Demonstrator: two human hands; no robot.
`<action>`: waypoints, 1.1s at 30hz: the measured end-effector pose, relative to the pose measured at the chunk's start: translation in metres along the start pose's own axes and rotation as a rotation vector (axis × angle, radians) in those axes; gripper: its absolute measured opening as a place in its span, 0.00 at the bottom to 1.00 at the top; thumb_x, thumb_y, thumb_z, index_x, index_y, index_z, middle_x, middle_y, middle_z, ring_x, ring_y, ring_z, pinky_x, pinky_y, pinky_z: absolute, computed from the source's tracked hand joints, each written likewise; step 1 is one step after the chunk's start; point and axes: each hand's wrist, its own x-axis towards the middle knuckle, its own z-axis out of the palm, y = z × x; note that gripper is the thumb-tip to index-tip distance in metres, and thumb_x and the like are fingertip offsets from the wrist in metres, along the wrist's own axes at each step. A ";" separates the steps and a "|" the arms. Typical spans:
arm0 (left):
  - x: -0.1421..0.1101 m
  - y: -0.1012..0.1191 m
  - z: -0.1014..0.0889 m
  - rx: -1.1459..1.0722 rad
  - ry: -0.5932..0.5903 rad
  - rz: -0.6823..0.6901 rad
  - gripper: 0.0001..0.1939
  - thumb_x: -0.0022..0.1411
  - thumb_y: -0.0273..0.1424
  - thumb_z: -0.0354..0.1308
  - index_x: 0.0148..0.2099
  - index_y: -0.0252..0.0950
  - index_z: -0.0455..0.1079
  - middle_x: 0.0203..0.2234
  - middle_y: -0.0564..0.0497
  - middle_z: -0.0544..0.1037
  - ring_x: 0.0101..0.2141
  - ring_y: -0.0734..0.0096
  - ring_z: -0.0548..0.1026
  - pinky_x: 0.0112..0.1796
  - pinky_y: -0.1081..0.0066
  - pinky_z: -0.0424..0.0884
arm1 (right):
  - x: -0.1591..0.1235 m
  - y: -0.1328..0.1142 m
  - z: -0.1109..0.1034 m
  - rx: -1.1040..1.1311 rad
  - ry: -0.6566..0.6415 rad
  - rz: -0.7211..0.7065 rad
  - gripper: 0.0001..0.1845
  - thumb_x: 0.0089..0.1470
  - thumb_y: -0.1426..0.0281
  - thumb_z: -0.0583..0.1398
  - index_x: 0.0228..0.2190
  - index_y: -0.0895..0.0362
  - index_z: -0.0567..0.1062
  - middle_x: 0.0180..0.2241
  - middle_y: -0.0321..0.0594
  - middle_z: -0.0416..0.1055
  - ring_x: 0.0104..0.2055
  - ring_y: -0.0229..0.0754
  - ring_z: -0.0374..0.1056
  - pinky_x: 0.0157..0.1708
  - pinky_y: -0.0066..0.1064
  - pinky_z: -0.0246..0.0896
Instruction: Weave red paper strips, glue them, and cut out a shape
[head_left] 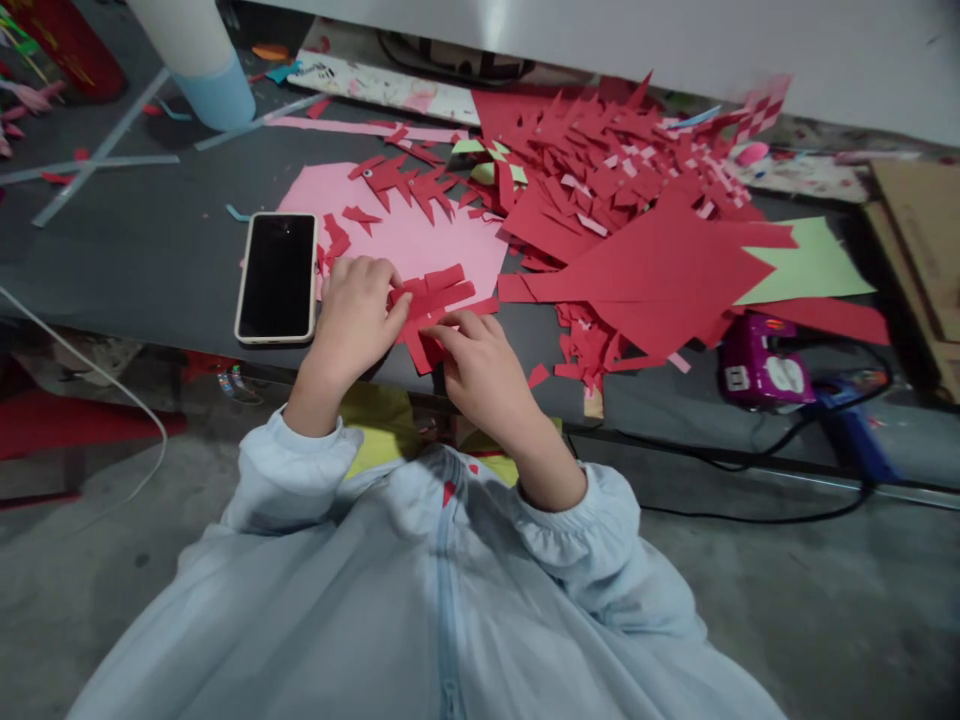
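Observation:
My left hand [354,312] is closed, with thumb and index finger at the left end of several red paper strips [442,288]. From the right, my right hand [486,368] pinches a red paper piece [421,350] below those strips; its held edge is partly hidden by my fingers. Under the strips lies a pale pink sheet [450,248]. Spiky red paper cut-outs [390,180] rest on that sheet, one bearing a small eye. Beside my left hand lies a phone [277,278] with a dark screen.
Red paper scraps [592,150] are heaped at the back right, behind a large red sheet [667,270] and a light green sheet [810,260]. A purple box [763,365], a blue tool [851,425] with a black cable and cardboard [919,250] lie right. A bottle [210,80] stands back left.

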 end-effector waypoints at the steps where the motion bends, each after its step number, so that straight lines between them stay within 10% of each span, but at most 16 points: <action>1: 0.001 -0.001 0.000 -0.075 -0.001 -0.007 0.08 0.66 0.31 0.53 0.46 0.34 0.69 0.41 0.44 0.77 0.48 0.55 0.73 0.52 0.56 0.68 | 0.000 0.000 0.000 0.014 0.009 0.002 0.26 0.53 0.82 0.50 0.50 0.61 0.77 0.49 0.53 0.72 0.48 0.55 0.63 0.53 0.47 0.61; 9: -0.008 -0.006 0.014 -0.608 0.022 -0.083 0.21 0.65 0.28 0.54 0.59 0.40 0.59 0.42 0.48 0.77 0.36 0.74 0.78 0.40 0.70 0.75 | 0.003 0.001 0.002 0.142 0.097 0.049 0.18 0.64 0.68 0.52 0.50 0.60 0.72 0.48 0.53 0.76 0.49 0.54 0.68 0.53 0.47 0.60; 16: -0.016 0.004 0.012 -0.760 -0.028 -0.039 0.18 0.73 0.33 0.44 0.63 0.41 0.53 0.48 0.43 0.75 0.45 0.71 0.79 0.44 0.70 0.76 | 0.010 -0.007 -0.001 0.130 0.143 0.178 0.31 0.55 0.52 0.62 0.51 0.62 0.71 0.43 0.56 0.77 0.46 0.58 0.72 0.45 0.44 0.65; 25: -0.020 0.016 0.016 -0.789 -0.039 0.045 0.19 0.75 0.38 0.38 0.64 0.42 0.53 0.53 0.44 0.74 0.54 0.67 0.76 0.50 0.65 0.76 | 0.012 0.001 -0.006 0.296 0.161 0.331 0.24 0.55 0.49 0.59 0.39 0.56 0.76 0.28 0.41 0.76 0.28 0.45 0.69 0.30 0.34 0.60; 33: -0.033 0.039 -0.027 -0.750 -0.062 0.083 0.21 0.75 0.44 0.38 0.63 0.46 0.58 0.59 0.48 0.71 0.60 0.62 0.70 0.53 0.61 0.75 | 0.011 -0.002 -0.022 0.853 0.223 0.270 0.21 0.55 0.49 0.59 0.36 0.55 0.75 0.31 0.38 0.74 0.33 0.42 0.70 0.33 0.32 0.66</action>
